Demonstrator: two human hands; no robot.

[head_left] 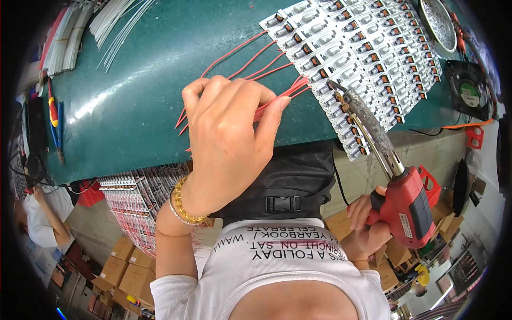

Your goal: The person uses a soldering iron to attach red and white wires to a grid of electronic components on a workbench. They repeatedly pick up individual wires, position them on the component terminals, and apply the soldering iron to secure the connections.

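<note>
My left hand [229,122] is closed, pinching a bunch of thin red wires [298,82] between thumb and forefinger. Their far ends lie at the near left edge of a large panel of small white circuit boards [346,32]. Further up that edge, several single red wires [234,50] run off the boards. My right hand [368,221] grips the handle of a red and black soldering gun [410,208]. The gun's long metal barrel points up and left, its dark tip over the panel beside the wire ends. Whether the tip touches a board is unclear.
The green table [133,90] carries bundled white tubes [66,40] at far left and a screwdriver [53,109] below them. A metal dish [438,25] and a black fan [468,88] sit at right. Wired panels [144,197] hang below the front edge. Another person [48,218] works at left.
</note>
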